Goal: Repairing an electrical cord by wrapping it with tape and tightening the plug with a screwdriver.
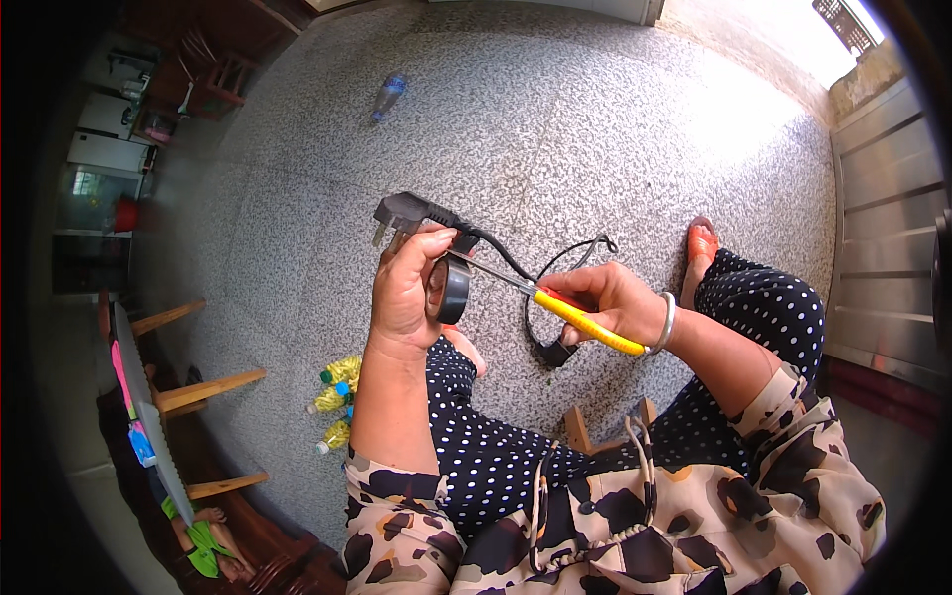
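Note:
My left hand (402,283) is closed around a black power plug (402,210), its metal prongs pointing down and left. A roll of black tape (452,290) also sits in this hand, below the thumb. From the plug a black cord (508,254) runs right and loops under my right hand, with a black connector (557,352) at its lower end. My right hand (623,302) grips pliers (590,324) with yellow and red handles. Their long, thin metal jaws reach toward the left thumb by the cord; whether they touch it is hard to tell.
A plastic bottle (390,96) lies on the speckled floor ahead. Several bottles with yellow contents (337,400) are by my left forearm. A table with wooden legs (210,391) stands left, near a person in green (208,548). Small wooden posts (576,429) show between my knees; a metal door (886,233) is right.

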Motion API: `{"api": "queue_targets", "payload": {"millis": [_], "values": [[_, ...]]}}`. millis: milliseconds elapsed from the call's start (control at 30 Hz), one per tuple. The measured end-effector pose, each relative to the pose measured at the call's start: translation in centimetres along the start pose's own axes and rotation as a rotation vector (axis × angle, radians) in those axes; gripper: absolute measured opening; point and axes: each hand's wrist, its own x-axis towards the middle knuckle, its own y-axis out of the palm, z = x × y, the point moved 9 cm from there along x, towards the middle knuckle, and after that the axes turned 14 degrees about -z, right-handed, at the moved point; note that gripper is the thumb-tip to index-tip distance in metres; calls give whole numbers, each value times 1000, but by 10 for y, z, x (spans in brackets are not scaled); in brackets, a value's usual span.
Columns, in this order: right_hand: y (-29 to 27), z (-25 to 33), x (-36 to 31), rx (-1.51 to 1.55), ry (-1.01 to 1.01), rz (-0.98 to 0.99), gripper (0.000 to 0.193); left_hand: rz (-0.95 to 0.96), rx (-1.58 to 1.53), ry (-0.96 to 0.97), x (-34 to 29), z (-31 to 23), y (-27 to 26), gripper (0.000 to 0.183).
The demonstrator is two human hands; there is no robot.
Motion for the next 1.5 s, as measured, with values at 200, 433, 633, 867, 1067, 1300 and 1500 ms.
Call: {"api": "queue_targets", "payload": {"millis": [200, 433, 633, 867, 1067, 1300, 1500], "values": [[0, 1, -1, -59, -38, -7, 58, 6, -7, 12, -3, -2, 3, 19], [-11, 1, -14, -257, -140, -58, 49, 82, 157, 148, -5, -10, 15, 31], [-62, -95, -36, -826, -38, -182, 36, 16, 192, 88, 8, -9, 0, 36], [-155, -255, -64, -1448, 699, -141, 44, -87, 60, 285, 6, -38, -19, 33], [-157, -331, -68, -1504, 857, 235, 51, -148, 117, 341, -5, -45, -31, 33], [-110, -291, 37, -1224, 577, 206, 33, -16, 242, 365, -8, -33, -18, 38], [25, -110, 113, 439, 254, 319, 56, -21, 382, 285, 1, -15, -11, 44]]}}
